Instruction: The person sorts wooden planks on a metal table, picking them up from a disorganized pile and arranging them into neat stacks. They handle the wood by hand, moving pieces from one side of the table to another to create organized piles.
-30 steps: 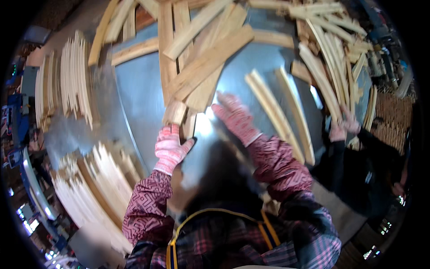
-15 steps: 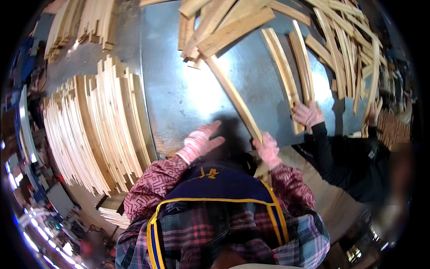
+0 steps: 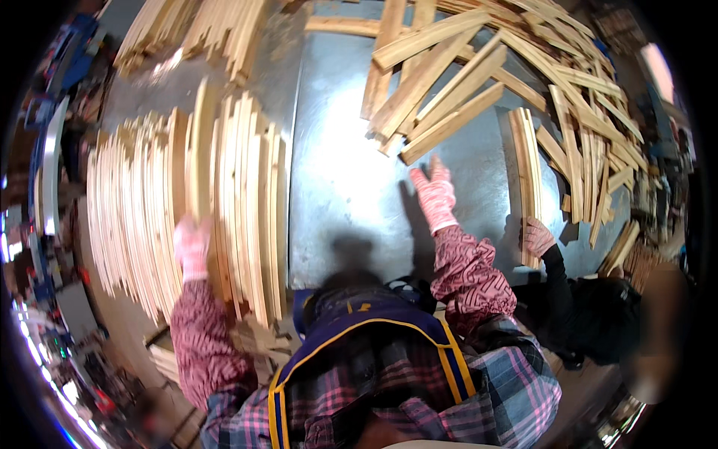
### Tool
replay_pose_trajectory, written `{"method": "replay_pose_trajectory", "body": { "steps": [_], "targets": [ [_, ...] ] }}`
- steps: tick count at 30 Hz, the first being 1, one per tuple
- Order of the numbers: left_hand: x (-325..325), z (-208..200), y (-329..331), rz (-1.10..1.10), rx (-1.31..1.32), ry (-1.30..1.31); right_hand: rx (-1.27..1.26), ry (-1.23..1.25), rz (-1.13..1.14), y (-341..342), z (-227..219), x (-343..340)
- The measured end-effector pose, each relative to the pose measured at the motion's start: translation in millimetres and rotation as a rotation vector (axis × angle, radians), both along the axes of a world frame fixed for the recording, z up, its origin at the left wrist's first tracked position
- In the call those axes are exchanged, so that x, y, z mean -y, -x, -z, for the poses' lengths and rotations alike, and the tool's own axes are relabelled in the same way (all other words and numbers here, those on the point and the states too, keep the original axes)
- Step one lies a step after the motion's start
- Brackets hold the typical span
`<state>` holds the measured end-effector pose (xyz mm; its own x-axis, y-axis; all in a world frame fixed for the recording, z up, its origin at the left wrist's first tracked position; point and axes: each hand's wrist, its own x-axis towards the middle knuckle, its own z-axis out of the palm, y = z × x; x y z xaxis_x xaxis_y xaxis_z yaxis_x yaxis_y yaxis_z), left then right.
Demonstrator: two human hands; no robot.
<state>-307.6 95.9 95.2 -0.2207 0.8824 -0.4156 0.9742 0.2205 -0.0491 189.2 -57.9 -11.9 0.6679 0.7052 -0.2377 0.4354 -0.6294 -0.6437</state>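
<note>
- The left hand (image 3: 192, 245) is clamped, as it appears, on the lower end of 1 pale wooden strip (image 3: 199, 142); the glove is somewhat blurred.
- This strip lies along the top of the row of strips (image 3: 254, 202) at the left side, and its far end reaches beyond its neighbours.
- The right hand (image 3: 435, 198) holds nothing; its fingers are spread apart over the metal table (image 3: 351, 202).
- Its fingertips are just beside the nearest board (image 3: 452, 123) of the loose pile; I cannot tell whether they touch it.
- To the right, a co-worker (image 3: 555, 269) in a black sleeve has 1 gloved hand at the lower part of a separate piece (image 3: 526, 179).
- Beyond the row, at the upper left, 2 bundles (image 3: 224, 34) of wood lie close together.
- A blue apron (image 3: 381, 310) with yellow edging covers the person's front.
</note>
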Motion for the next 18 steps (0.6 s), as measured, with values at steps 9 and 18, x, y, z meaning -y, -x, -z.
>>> {"method": "replay_pose_trajectory", "body": {
  "steps": [9,18],
  "targets": [
    [-39,-23,-90,0.046,0.371,-0.537,0.387,-0.028,0.31,-82,-14,-172],
    [-186,65,-467,0.927,0.399,-0.369,0.33,0.208,-0.026,-68,-40,-210]
  ]
}}
